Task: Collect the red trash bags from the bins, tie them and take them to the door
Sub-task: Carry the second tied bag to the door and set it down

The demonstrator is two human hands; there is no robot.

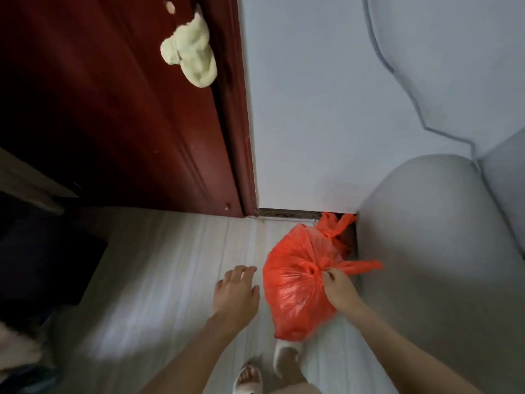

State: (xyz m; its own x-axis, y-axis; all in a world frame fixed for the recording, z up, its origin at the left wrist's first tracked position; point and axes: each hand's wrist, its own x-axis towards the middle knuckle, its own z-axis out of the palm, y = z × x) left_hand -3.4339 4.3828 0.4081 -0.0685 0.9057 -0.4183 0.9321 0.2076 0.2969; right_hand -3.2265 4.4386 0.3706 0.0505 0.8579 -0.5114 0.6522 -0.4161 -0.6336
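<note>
A full red trash bag (295, 282) with a knotted top hangs above the floor near the wall. My right hand (339, 285) pinches its knot and handles. Behind it, in the corner between the wall and the grey sofa, lies a second tied red bag (335, 227), partly hidden by the first. My left hand (237, 288) hovers just left of the held bag, fingers spread and relaxed, holding nothing. The dark red door (127, 123) stands to the left of the white wall.
A pale cloth (190, 52) hangs on the door. A grey sofa arm (434, 237) fills the right side. A dark piece of furniture (48, 251) sits at the left. My feet in white slippers (284, 359) stand on the light wood floor (159, 280).
</note>
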